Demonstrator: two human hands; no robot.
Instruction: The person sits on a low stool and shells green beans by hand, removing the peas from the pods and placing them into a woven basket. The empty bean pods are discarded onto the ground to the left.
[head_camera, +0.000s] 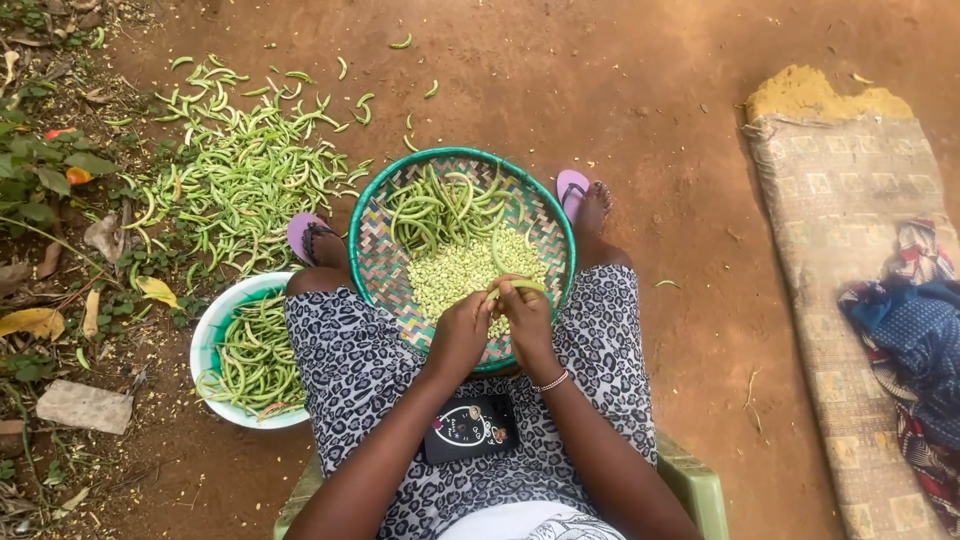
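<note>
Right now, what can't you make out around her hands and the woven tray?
- Head view: the green bean pod is largely covered by the left hand and right hand, so its state is unclear.
- The white plastic bowl is partly hidden by the patterned skirt.
- The round green-rimmed woven tray has its near rim behind the hands.

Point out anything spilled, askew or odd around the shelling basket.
A few pods lie scattered on the bare dirt beyond the big pod pile. A dark phone rests loose on the lap, just behind the woven basket. Nothing looks damaged.
</note>
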